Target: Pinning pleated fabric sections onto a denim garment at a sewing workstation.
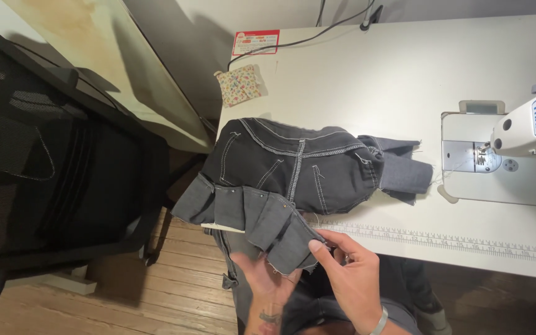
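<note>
Right hand (352, 273): lower centre, pinching jeans (293, 167) hem.
Left hand (268, 279): under the hem, open, supporting it.
Sewing machine (528, 130): right edge.

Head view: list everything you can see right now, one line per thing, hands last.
Denim garment: one, dark grey with pale stitching, on the table's near-left edge, its folded edge hanging toward the hands.
Table: one, white, ruler strip along the near edge.
Sewing machine: one, white, right side of the table.
Pincushion: one, floral patterned, table's far-left corner.
Sticker: one, red and white, behind the pincushion.
Cable: one, black, across the table's far edge.
Chair: one, black mesh, left of the table.
Floor: wooden planks.
Left hand: under the denim's folded edge.
Right hand: fingers pinching that edge, silver bracelet on the wrist.
</note>
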